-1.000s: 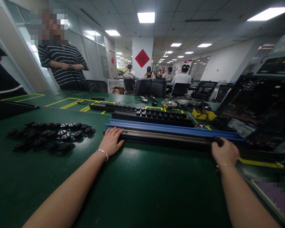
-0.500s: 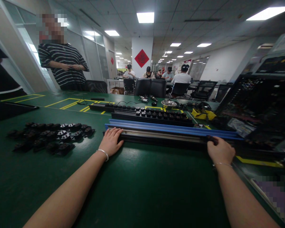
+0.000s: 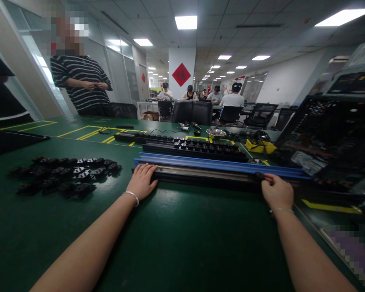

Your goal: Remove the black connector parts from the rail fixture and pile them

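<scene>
My left hand holds the left end of a long black rail, its fingers laid over the top and the thumb on the near side. A pale metallic strip runs along the rail's top. Toward the rail's right part, my right hand is closed, thumb and fingers pinching a small black piece that sits at the top of the rail. The piece's exact shape is too dark to make out. Just behind, a blue rail lies parallel to the black one.
Several small black parts lie in rows at left. More rails with black parts lie beyond the blue rail. Farther back are a metal bowl and a yellow item. Dark equipment stands at right. A person in stripes stands across the table.
My right hand has moved left along the black rail, and the small black piece has moved with it. My left hand and the rails have stayed in place.
</scene>
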Tool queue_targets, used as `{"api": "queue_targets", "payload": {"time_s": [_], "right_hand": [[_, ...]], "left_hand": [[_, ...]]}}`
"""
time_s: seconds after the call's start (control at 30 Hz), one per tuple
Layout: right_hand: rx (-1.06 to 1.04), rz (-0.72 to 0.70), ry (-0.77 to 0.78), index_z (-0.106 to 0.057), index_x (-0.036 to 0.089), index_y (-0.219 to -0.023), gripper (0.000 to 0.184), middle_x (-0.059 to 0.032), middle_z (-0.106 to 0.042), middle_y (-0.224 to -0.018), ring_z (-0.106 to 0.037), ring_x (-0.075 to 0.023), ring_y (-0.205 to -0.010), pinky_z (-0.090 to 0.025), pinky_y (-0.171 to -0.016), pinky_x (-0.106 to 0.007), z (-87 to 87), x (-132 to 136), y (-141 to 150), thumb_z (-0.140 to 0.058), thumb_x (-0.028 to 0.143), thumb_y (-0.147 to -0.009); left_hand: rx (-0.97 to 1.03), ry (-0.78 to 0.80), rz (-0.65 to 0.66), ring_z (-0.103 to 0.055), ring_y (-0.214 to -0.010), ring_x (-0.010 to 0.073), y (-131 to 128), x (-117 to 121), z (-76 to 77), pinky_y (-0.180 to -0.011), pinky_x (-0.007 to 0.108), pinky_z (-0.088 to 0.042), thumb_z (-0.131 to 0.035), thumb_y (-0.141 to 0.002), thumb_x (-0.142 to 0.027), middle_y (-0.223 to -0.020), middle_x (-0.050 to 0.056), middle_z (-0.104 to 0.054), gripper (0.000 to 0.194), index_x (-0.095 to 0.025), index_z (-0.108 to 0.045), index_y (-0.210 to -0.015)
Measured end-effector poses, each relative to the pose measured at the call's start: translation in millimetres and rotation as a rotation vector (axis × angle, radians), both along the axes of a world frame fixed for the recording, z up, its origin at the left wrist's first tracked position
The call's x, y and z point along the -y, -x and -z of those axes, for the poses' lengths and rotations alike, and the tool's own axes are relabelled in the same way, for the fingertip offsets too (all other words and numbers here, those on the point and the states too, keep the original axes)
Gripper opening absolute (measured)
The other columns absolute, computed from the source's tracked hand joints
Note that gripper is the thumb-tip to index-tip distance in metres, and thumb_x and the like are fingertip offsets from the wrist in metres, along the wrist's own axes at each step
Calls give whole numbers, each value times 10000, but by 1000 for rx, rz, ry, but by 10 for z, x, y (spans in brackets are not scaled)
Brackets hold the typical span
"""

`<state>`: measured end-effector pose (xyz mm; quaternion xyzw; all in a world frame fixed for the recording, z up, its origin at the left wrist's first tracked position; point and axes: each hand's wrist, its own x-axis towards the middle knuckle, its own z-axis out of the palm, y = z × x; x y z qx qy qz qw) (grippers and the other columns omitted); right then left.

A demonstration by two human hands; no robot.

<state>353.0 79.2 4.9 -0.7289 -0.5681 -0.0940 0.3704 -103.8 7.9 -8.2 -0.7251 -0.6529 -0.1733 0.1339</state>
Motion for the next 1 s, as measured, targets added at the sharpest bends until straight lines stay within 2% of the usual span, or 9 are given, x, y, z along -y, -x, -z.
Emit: {"api": "queue_targets", "payload": {"time_s": [0.27,0.7,1.0], "right_hand": [[-41,-108,-26,-669,168,-951,366,-88,-698,-866,-600,-251,-869,-448,-843,-391,16,-3,48,-440,208,-669],[61,-323,-24,-644,182,-924,310,-64,-693,-883,-604,-222,-874,-460,-854,-387,-10,41,343,-440,201,-692],[69,-403,46,-630,180,-973,321,-70,-685,-955,-606,-221,-913,-470,-855,-389,-55,92,501,-443,196,-713]], "left_hand": [[-17,-20,-1,-380,-1287,269,5,1,16,-1107,484,-228,-475,-813,-341,-1331,93,-511,528,-173,-435,-1312],[-20,-22,-10,-383,-1285,267,-5,9,7,-1105,483,-230,-473,-815,-336,-1323,99,-517,519,-167,-440,-1304],[-17,-14,-19,-385,-1282,271,-15,7,-2,-1108,484,-222,-476,-810,-336,-1321,101,-518,526,-163,-439,-1306]]}}
